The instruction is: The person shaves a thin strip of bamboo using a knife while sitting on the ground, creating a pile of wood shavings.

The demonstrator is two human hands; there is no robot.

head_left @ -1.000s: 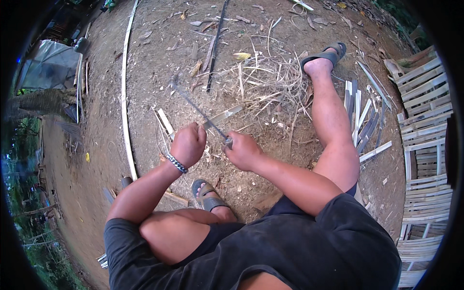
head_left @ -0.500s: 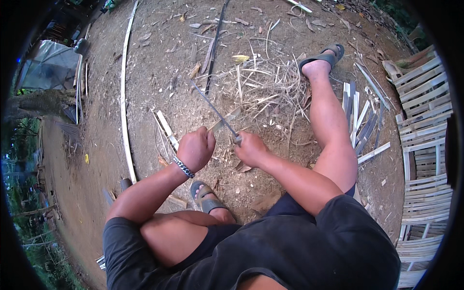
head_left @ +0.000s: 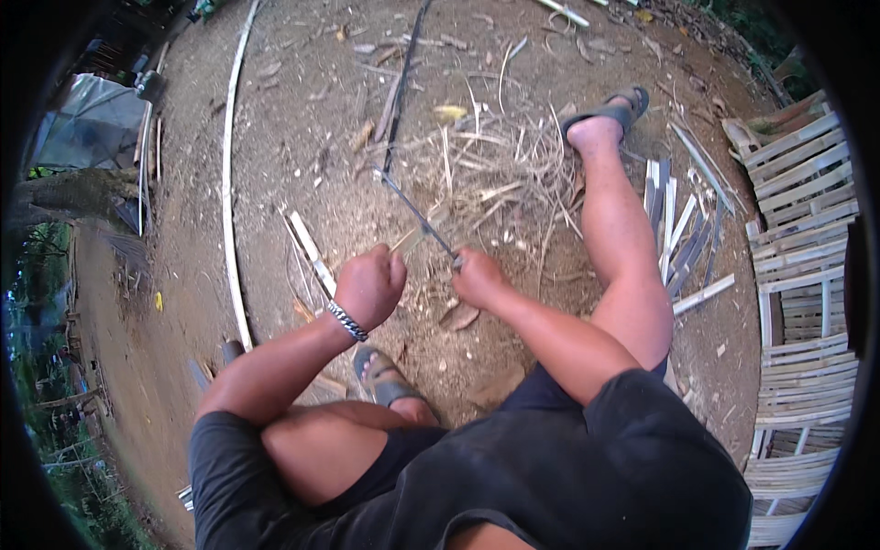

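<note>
My left hand [head_left: 371,284], with a chain bracelet at its wrist, is closed in a fist around the near end of a short pale bamboo strip [head_left: 406,240]. My right hand [head_left: 480,279] grips the handle of a knife, most of which its fingers hide. The long, thin, dark knife blade [head_left: 403,196] slants away to the far left. It crosses the strip just beyond my left fist. The strip's far end is blurred against the ground.
Curled shavings [head_left: 513,170] lie heaped ahead. Split strips [head_left: 683,229] are scattered beside my outstretched right leg [head_left: 623,220]. A long pale strip [head_left: 229,174] runs along the left, a dark one [head_left: 403,92] ahead. A slatted bamboo bench [head_left: 797,243] stands at right.
The knife blade's tip has come slightly nearer and to the right. The strip's far end looks more blurred. Both hands keep their grips.
</note>
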